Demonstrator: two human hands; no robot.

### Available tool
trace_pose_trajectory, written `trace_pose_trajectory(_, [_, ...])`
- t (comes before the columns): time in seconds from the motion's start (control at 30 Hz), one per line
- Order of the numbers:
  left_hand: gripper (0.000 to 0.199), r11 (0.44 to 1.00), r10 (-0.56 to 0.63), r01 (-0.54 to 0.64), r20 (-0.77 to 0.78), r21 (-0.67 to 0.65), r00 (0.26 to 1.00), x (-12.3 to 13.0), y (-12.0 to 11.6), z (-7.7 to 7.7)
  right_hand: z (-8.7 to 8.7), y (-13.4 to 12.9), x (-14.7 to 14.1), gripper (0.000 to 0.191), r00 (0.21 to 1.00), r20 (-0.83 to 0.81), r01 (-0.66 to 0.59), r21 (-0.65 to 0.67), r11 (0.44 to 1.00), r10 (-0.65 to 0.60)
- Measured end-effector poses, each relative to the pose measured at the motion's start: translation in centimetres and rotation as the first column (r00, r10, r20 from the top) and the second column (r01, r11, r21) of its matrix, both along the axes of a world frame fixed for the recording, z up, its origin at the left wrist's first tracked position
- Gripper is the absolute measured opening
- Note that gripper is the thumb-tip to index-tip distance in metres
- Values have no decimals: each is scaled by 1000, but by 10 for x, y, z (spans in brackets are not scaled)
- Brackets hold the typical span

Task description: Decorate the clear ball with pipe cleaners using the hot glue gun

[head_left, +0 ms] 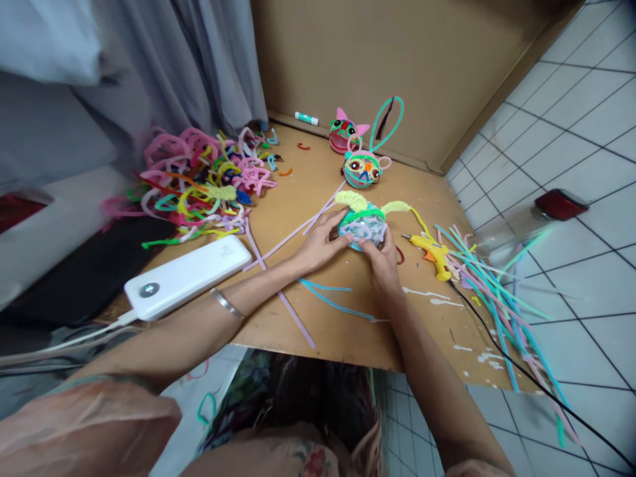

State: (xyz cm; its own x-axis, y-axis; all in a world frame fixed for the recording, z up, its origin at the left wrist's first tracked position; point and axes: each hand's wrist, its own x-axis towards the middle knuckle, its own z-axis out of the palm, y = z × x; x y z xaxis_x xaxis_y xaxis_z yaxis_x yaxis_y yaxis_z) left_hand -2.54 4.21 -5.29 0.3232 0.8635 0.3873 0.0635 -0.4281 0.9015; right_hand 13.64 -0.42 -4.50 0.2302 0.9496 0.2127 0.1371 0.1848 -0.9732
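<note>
The eared ball stretches crosswise (clear side toward the camera).

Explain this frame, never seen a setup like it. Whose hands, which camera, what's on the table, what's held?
No machine here: these are a person's bare hands. The one picture comes from a head-worn camera looking forward and down. The left hand and right hand hold a round craft piece between them, above the tan table. Behind it sit a pointed-ear face and a loop-eared face. To the left are a colourful stem pile and a white device with a cable; to the right, a yellow glue gun and a loose stem bundle.
</note>
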Motion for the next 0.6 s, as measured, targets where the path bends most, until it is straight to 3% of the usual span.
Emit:
trace_pose_trajectory(0.37, [73, 999, 4, -2, -50, 39, 999, -1, -1, 3, -3, 4, 1, 60, 999, -13, 32, 3, 999, -32])
trace_pose_trajectory(0.6, [72, 999, -9, 9, 3, 41, 1000, 2, 1, -3, -6, 6, 2, 59, 1000, -9, 30, 7, 1000, -30])
